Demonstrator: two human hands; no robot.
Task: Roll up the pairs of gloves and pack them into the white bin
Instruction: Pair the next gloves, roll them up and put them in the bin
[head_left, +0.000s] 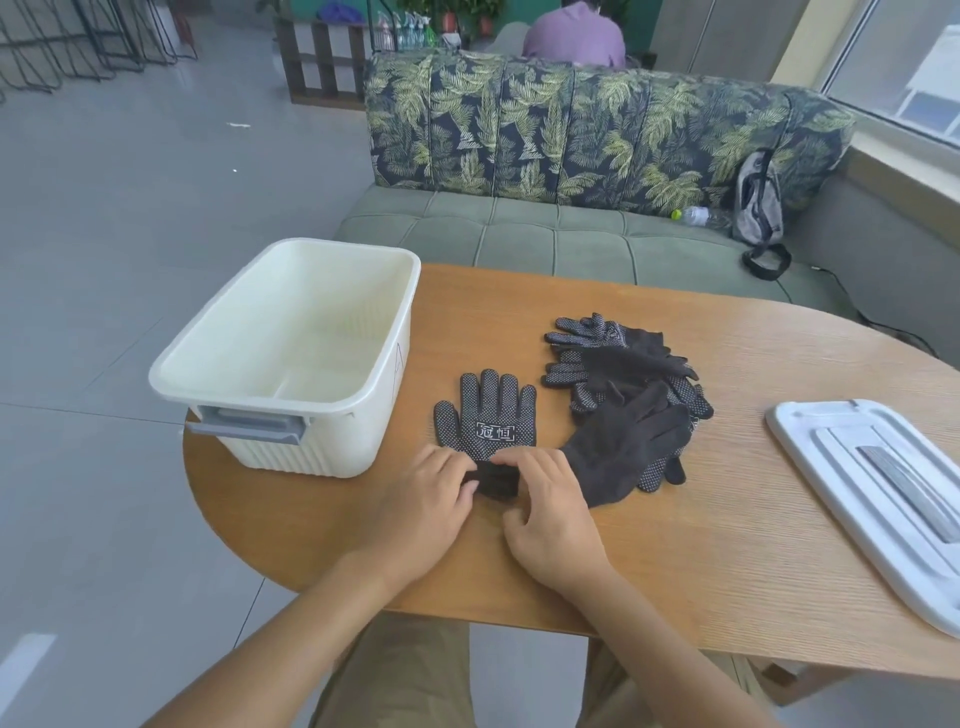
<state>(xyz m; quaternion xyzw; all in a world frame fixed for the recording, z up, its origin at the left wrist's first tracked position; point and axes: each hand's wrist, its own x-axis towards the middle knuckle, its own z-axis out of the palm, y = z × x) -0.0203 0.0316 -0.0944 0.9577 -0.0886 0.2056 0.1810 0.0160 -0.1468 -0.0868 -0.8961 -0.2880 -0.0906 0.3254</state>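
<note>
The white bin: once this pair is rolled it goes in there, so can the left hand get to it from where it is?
Probably yes. The white bin stands open-topped just left of the left hand, with bare table between them. Its lid lies off to the right. The hand's grip is on the glove cuff.

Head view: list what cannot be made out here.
- Rolled cuff of the flat glove: covered by the left hand and right hand.
- Glove pile: overlapping, count unclear.
- Lid: cut off by the right edge.
- White bin: near floor hidden by its wall.
</note>
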